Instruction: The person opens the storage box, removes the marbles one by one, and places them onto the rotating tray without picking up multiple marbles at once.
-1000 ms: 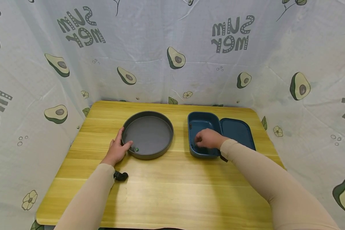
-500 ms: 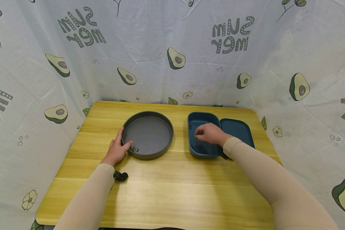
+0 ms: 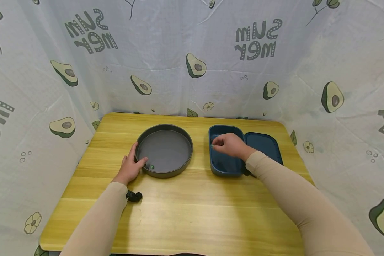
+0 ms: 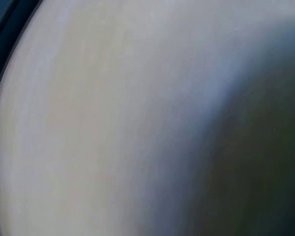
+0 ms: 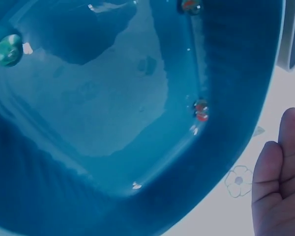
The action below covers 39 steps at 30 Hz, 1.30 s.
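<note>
Nearest you, your sleeves (image 3: 92,220) reach in from 7 and 5 o'clock over the wooden table (image 3: 182,217), with a black device (image 3: 134,196) at your left wrist; the left wrist view is too blurred to read. Your left hand (image 3: 129,168) rests against the round grey pan (image 3: 166,149) at its 8 o'clock, fingers relaxed along the wall, thumb over the rim. Inside, between the pan's 7 and 8, lies a green marble (image 3: 152,166). Toward your 2 o'clock, your right hand (image 3: 232,145) is over the blue box (image 3: 225,168), pinching a tiny ball (image 3: 213,146). In your right wrist view, the box holds a green-and-white marble (image 5: 9,50) at 10 o'clock and red-marked marbles (image 5: 201,110) at 1 and 3. The blue lid (image 3: 264,147) lies at the box's 3 o'clock. Beyond the table's 12 o'clock edge hangs an avocado-print cloth (image 3: 166,42).
</note>
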Available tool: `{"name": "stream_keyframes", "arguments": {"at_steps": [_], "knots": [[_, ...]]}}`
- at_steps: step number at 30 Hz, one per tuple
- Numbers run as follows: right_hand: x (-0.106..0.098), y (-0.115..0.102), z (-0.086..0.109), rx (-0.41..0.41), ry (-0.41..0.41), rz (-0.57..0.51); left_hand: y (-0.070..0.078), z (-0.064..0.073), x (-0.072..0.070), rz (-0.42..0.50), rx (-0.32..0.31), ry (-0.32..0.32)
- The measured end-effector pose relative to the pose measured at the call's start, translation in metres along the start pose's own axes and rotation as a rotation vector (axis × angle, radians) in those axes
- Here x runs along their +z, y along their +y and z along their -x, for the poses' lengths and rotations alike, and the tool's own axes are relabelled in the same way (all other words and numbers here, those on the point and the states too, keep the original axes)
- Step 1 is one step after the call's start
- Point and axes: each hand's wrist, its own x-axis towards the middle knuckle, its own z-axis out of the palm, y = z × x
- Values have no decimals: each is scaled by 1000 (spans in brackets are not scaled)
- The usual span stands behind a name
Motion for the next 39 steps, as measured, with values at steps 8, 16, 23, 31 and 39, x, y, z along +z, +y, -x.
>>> {"name": "stream_keyframes", "arguments": {"at_steps": [8, 16, 23, 31, 39], "knots": [[3, -9, -3, 15, 38, -71, 2, 1, 0, 1, 9, 1], [8, -19, -11, 17, 72, -124, 1, 0, 0, 4, 13, 0], [15, -31, -19, -6, 89, -120, 1, 0, 0, 6, 9, 4], [24, -45, -32, -31, 90, -139, 1, -2, 1, 11, 1, 2], [34, -56, -47, -29, 76, -139, -2, -4, 1, 8, -4, 2]]}}
